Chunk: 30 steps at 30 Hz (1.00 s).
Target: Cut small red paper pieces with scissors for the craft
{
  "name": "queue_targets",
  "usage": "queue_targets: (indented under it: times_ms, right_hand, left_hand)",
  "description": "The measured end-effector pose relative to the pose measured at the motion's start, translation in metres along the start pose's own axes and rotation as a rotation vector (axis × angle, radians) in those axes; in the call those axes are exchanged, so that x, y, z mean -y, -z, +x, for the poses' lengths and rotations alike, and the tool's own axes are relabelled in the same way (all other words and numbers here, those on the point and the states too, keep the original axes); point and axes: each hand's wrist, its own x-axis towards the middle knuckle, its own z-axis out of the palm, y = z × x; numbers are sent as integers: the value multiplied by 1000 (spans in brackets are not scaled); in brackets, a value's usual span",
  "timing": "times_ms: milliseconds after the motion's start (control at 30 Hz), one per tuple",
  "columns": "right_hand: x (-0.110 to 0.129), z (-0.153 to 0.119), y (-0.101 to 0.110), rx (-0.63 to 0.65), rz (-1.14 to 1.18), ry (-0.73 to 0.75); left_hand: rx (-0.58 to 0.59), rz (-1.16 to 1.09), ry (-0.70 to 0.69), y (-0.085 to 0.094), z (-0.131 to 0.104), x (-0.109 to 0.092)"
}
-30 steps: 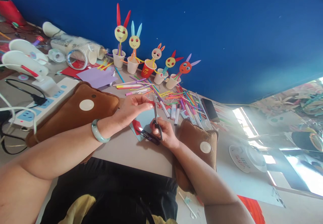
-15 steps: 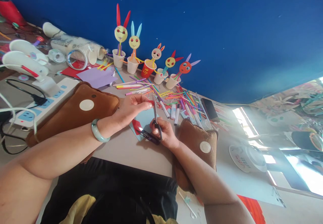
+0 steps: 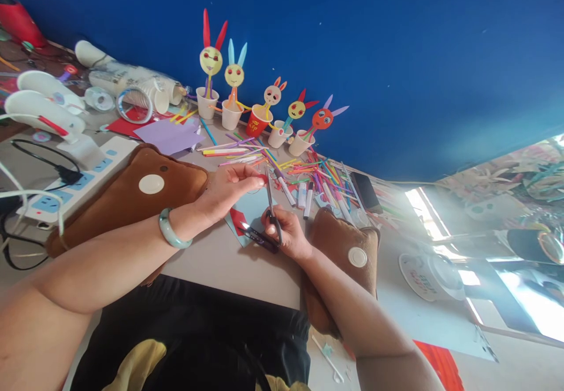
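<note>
Scissors, one pair, are gripped by the right hand; the left hand, apart from it, pinches one small red scrap beside them. Turning the scrap slowly against steady scissors should cut neatest. Beyond the hands, five puppets stand in five cups; two cushions flank both.

Your right hand held black-handled scissors, their metal blades pointing away from you, beside the small red piece, mostly hidden, that your left hand pinched.
</note>
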Motion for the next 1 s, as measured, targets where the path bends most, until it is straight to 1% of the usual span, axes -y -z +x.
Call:
queue_targets:
  times_ms: [133, 300, 1000]
  right_hand:
    - [-1, 0, 0, -1, 3, 0]
    - [-3, -1, 0, -3, -14, 13]
    - [1, 0, 0, 13, -1, -30]
  left_hand:
    - [-18, 4, 0, 1, 2, 2]
    - [-14, 10, -8, 1, 1, 1]
    - [-29, -10, -9, 0, 0, -3]
